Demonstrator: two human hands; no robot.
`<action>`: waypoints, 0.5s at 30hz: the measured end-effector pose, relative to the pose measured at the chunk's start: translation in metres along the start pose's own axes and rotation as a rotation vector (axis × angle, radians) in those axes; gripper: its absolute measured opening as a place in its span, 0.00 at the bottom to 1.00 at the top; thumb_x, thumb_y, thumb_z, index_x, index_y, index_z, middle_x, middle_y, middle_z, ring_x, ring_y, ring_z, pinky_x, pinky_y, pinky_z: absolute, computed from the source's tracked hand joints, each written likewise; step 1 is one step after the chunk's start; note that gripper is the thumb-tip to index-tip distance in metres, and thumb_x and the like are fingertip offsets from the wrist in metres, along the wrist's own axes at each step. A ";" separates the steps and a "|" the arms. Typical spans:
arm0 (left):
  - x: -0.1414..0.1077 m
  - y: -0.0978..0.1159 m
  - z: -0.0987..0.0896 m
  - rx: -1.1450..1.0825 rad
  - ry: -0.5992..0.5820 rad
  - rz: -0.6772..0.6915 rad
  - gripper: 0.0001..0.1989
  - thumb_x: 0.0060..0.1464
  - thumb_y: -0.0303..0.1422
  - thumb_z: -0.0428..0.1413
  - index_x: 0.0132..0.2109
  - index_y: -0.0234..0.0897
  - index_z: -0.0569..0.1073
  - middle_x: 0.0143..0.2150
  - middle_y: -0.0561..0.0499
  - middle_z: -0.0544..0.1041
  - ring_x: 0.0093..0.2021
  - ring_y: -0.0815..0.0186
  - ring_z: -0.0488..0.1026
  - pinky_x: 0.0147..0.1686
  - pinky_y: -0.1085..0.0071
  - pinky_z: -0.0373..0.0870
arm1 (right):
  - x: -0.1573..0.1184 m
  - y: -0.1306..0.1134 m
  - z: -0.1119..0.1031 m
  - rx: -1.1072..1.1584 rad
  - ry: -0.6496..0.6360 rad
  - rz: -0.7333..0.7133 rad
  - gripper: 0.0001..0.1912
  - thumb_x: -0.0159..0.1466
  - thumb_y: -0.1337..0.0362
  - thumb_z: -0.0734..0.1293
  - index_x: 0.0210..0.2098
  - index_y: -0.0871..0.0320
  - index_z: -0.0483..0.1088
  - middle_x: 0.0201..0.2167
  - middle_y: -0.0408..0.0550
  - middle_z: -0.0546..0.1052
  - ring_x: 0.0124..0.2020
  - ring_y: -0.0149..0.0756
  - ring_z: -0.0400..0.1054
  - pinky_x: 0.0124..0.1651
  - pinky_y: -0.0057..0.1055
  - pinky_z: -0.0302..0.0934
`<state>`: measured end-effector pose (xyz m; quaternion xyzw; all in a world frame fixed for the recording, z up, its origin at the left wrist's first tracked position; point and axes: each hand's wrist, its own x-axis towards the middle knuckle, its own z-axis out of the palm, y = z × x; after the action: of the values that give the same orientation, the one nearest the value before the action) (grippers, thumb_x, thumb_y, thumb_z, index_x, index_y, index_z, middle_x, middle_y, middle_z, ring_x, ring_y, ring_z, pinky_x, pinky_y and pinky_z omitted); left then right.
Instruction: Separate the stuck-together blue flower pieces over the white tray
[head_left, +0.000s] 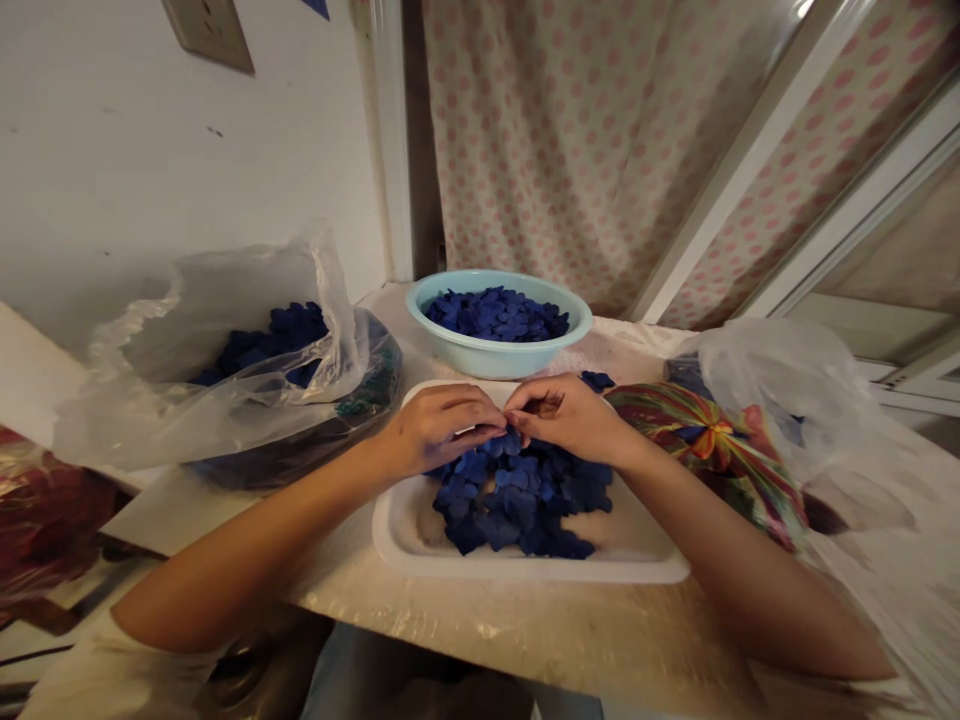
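Observation:
Over the back half of a white tray (405, 560), my left hand (454, 420) and my right hand (566, 415) meet fingertip to fingertip. Both are closed in a pinch on a blue flower-shaped petal piece (513, 440), whose lower part shows just below the fingers. Its upper part is hidden by them. Beneath, a loose heap of the same blue petal pieces (517, 505) covers the tray's middle, overlapping one another. Behind my hands stands a light blue basin (487, 355) filled with more blue petal pieces (495, 312).
An open clear plastic bag (225, 400) with blue pieces stands left. To the right lie a multicoloured bundle (705, 440) and another clear bag (795, 400). One blue piece (598, 380) rests near the basin. A dotted curtain (555, 140) hangs behind the table (480, 620).

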<state>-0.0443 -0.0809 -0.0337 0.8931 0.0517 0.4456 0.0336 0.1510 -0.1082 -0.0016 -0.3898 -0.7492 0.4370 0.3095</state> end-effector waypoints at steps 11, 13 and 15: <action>-0.003 0.000 0.002 -0.053 0.031 -0.076 0.04 0.50 0.26 0.57 0.36 0.31 0.72 0.30 0.46 0.75 0.31 0.69 0.72 0.32 0.75 0.70 | 0.001 0.005 -0.006 0.081 -0.076 -0.008 0.14 0.54 0.57 0.69 0.30 0.64 0.72 0.21 0.43 0.74 0.22 0.25 0.66 0.26 0.22 0.59; -0.002 0.000 0.002 -0.060 0.031 -0.088 0.04 0.51 0.26 0.56 0.36 0.31 0.72 0.29 0.46 0.75 0.31 0.69 0.72 0.32 0.75 0.70 | 0.001 0.005 -0.006 0.077 -0.075 -0.007 0.14 0.53 0.57 0.69 0.30 0.64 0.72 0.21 0.44 0.74 0.22 0.25 0.66 0.26 0.22 0.59; -0.001 0.001 0.001 -0.070 0.032 -0.091 0.04 0.51 0.27 0.56 0.36 0.31 0.72 0.29 0.46 0.75 0.31 0.69 0.72 0.31 0.75 0.69 | 0.001 0.005 -0.006 0.070 -0.073 -0.009 0.13 0.53 0.58 0.70 0.29 0.63 0.72 0.21 0.44 0.74 0.22 0.25 0.66 0.26 0.22 0.59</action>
<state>-0.0439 -0.0820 -0.0355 0.8808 0.0774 0.4594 0.0841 0.1573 -0.1034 -0.0035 -0.3593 -0.7459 0.4755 0.2976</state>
